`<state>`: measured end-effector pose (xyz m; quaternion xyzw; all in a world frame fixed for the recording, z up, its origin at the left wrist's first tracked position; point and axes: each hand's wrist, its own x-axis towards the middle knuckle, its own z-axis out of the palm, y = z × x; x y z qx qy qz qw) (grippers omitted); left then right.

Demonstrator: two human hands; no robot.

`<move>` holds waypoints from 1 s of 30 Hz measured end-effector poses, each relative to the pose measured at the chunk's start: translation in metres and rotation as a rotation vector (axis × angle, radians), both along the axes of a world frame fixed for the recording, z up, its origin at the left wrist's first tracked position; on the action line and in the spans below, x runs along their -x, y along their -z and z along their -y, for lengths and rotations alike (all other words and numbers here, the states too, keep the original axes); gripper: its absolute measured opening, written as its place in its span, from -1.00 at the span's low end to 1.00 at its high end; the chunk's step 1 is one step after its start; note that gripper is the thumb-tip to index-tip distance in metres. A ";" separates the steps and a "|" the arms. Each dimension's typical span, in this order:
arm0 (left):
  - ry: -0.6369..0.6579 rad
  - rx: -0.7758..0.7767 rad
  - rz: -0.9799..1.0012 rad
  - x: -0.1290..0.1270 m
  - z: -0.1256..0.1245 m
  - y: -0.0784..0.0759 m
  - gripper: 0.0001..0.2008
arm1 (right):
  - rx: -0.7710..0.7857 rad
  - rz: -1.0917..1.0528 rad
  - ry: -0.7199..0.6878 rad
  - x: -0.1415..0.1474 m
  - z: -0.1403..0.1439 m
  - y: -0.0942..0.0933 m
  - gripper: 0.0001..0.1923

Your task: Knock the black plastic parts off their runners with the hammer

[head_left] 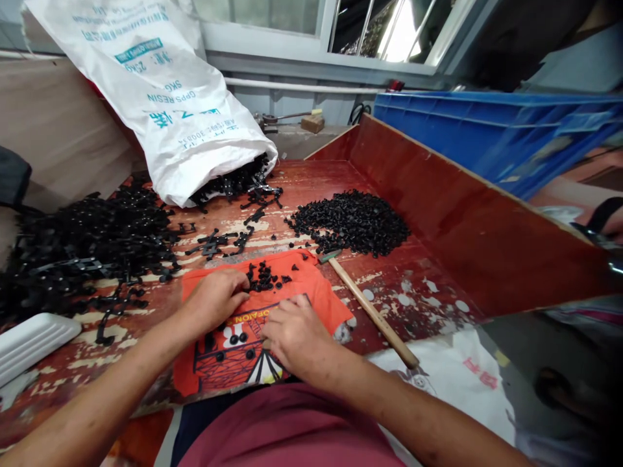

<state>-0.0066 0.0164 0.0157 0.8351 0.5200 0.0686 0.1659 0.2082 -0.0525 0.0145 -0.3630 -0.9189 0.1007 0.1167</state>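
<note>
The counter [428, 194] was a big red-painted wooden tray with raised side boards, which looked meant to keep loose bits from rolling off its edge. A white woven sack [165, 97] lay tipped on its side at the far left, its mouth open toward the middle so that black plastic frames [73, 246] had spilled out into a wide tangled heap along the left. Further right sat a separate mound of small black pieces [353, 224], kept well apart from the frames, as if sorted. A hammer [372, 311] lay slantwise between that mound and the person, its handle pointing back toward the right arm, within easy reach.

Directly before the person an orange cloth [253, 324] was spread flat on the boards, likely as a pad and a bright ground against which the dark bits showed. A few loose black pieces [265, 277] sat on its far edge and near its middle.

Both forearms reached in low from the near edge. The left hand [217, 298] lay palm down, fingers curled onto the cloth beside the little cluster. The right hand [294, 334] was bent at the knuckles, fingertips pressed down near a piece; whether it pinched one I could not tell.
</note>
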 end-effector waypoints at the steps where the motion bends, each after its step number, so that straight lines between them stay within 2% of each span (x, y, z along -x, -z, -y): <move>1: 0.006 -0.021 0.007 0.003 0.000 -0.001 -0.85 | 0.000 -0.002 0.019 0.000 -0.002 0.001 -0.92; 3: -0.049 -0.042 0.046 0.013 0.002 -0.005 -0.84 | -0.015 -0.025 0.054 0.000 -0.011 -0.001 -0.89; 6: -0.235 0.008 0.217 0.035 0.009 -0.013 -0.83 | -0.065 -0.045 0.096 0.005 -0.037 -0.004 -0.85; 8: -0.320 0.057 0.367 0.050 0.016 -0.016 -0.78 | -0.098 -0.027 0.075 0.017 -0.057 -0.003 -0.84; 10: -0.363 0.102 0.422 0.058 0.023 -0.018 -0.73 | -0.124 0.012 0.036 0.034 -0.074 0.002 -0.84; 13: -0.373 0.163 0.278 0.057 0.032 -0.020 -0.75 | -0.147 0.076 0.029 0.056 -0.089 0.010 -0.86; 15: -0.314 0.196 0.155 0.049 0.035 -0.023 -0.82 | -0.151 0.094 0.037 0.060 -0.092 0.008 -0.84; 18: -0.186 0.218 0.054 0.033 0.036 -0.026 -0.83 | -0.166 0.060 0.056 0.049 -0.083 -0.007 -0.83; 22: -0.057 0.168 0.034 0.014 0.038 -0.021 -0.82 | -0.151 -0.021 0.053 0.024 -0.049 -0.022 -0.85; 24: -0.006 0.111 -0.003 0.006 0.039 -0.015 -0.80 | -0.081 -0.037 0.016 0.019 -0.031 -0.018 -0.87; 27: 0.012 0.035 -0.098 0.001 0.042 -0.008 -0.76 | -0.039 -0.007 0.039 0.019 -0.014 -0.004 -0.85; 30: -0.005 -0.015 -0.053 0.007 0.047 -0.013 -0.83 | -0.038 0.003 0.086 0.022 -0.011 0.002 -0.82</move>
